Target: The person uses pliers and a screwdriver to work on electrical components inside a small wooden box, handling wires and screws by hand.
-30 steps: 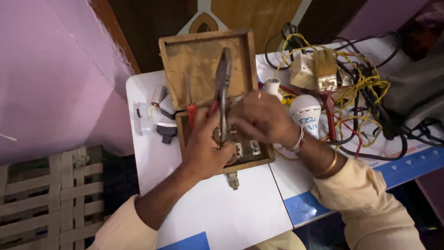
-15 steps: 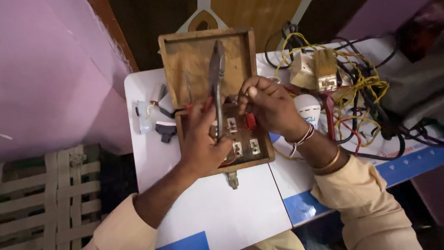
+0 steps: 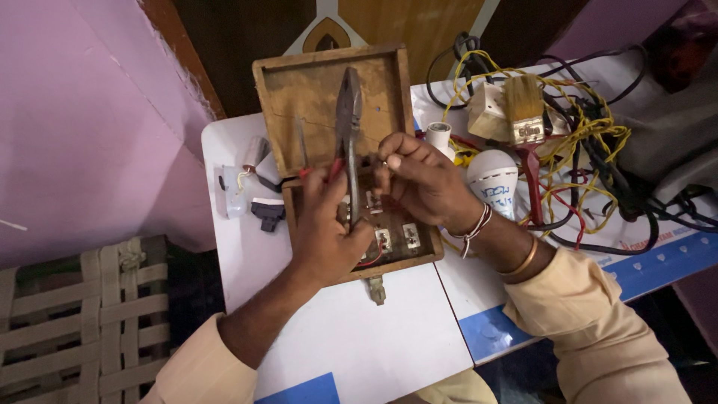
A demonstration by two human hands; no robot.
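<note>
Gripping pliers (image 3: 348, 123): left hand (image 3: 325, 224) | right hand (image 3: 419, 176) pinching beside them, over switch box (image 3: 336, 97)

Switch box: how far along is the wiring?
Done: the wooden switch box lies open, switches mounted. In hand: the left hand grips pliers, the right hand pinches at the wiring inside. Left: box not closed; loose wires, bulb lie beside it.

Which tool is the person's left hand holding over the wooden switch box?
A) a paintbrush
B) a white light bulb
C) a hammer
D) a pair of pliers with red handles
D: the left hand grips a pair of pliers by their red handles, metal nose pointing away over the wooden switch box, while the paintbrush and white bulb lie untouched on the table.
</note>
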